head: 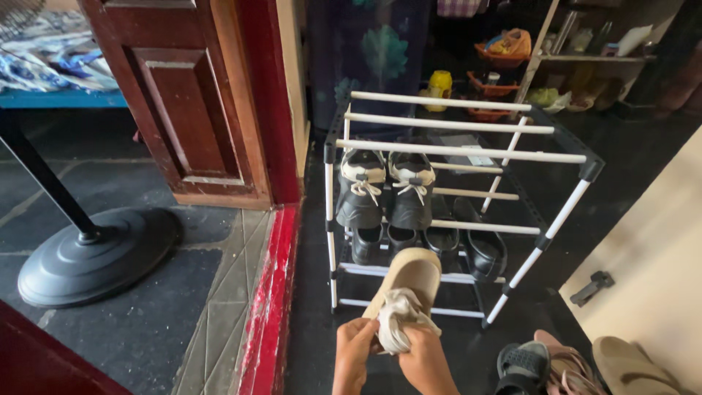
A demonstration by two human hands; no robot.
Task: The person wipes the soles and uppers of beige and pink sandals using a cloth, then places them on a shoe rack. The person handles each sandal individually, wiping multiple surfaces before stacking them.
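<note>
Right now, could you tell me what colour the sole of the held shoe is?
Tan, on the shoe in the head view.

Top rack rails free; sneakers fill middle tier left.

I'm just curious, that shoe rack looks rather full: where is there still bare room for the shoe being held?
The rack's top rails are bare from end to end. On the tier below, the space right of the black-and-white sneakers is open. The lower shelf is crowded with black shoes. The floor right of the hands is cluttered with sandals. Both hands hold the tan shoe.
</note>
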